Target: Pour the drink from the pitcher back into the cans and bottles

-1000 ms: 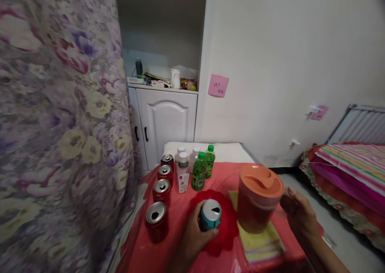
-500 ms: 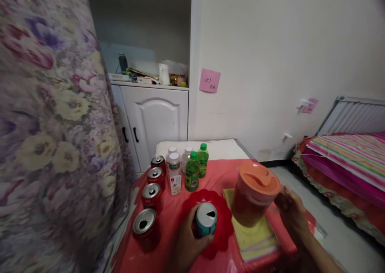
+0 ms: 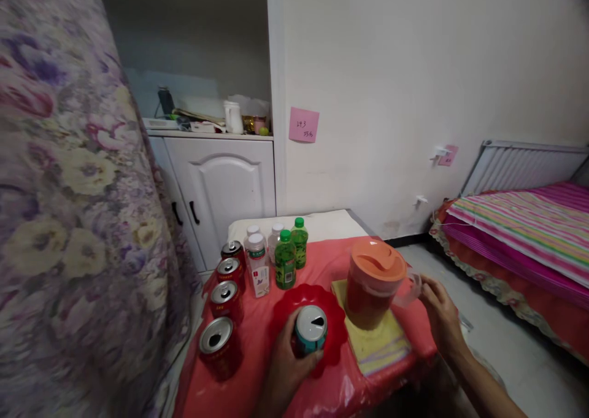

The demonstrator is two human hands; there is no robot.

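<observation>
My left hand (image 3: 291, 363) is wrapped round a teal drink can (image 3: 310, 332), upright with its tab hole open, over a red scalloped plate (image 3: 338, 338). A clear pitcher (image 3: 365, 301) with an orange lid (image 3: 380, 259) and reddish contents stands on a folded yellow cloth (image 3: 380, 350). My right hand (image 3: 439, 313) is at the outer edge of the pitcher's clear handle (image 3: 409, 290), fingers loosely bent and not closed round it. Whether the fingertips touch the handle is hard to see.
Several red cans (image 3: 221, 347) line the table's left side. Behind them stand clear bottles (image 3: 256, 255), a small white carton (image 3: 260, 282) and two green bottles (image 3: 286, 261). A floral curtain (image 3: 78, 191) hangs left; a bed (image 3: 519, 234) stands right.
My right hand has loosened from the pitcher's handle, which now shows more fully. The view has turned a little right. My left hand keeps its hold on the teal can.
</observation>
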